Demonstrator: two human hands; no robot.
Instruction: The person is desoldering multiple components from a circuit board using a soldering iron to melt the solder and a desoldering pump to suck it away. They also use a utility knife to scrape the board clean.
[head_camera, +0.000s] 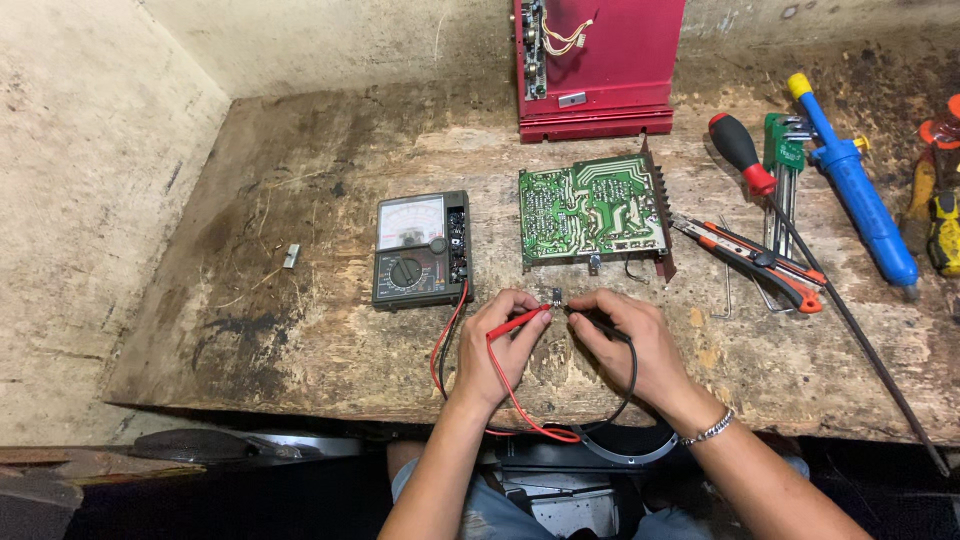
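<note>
**A:** Near the front edge of the workbench (300, 350), between your two hands, lies the small dark component (553, 296). Where do your hands stand to it?

**B:** Your left hand (495, 345) comes at it from the left, your right hand (630, 345) from the right. The part sits just beyond the fingertips of both, about equally near to each. Whether it rests on the wood or is lifted by a finger, the view is too small to tell.

**A:** And the grip?

**B:** Your left hand is closed in a pinch on the red probe (518, 322), whose long axis runs up and to the right, tip toward the part. Your right hand is closed likewise on the black probe (600, 322), its axis running up and to the left. The two tips converge on the component from opposite sides; actual contact cannot be made out.

**A:** What lies about?

**B:** The red lead (440, 345) and the black lead (632, 380) loop below your wrists; the red one runs back to the analogue multimeter (422, 250), just left of your left hand. Beyond the part lies the green circuit board (592, 210), behind it a red metal chassis (598, 65). To your right lie a utility knife (750, 262), a screwdriver (742, 152), a hex key set (785, 150) and a blue desoldering pump (858, 190).
</note>
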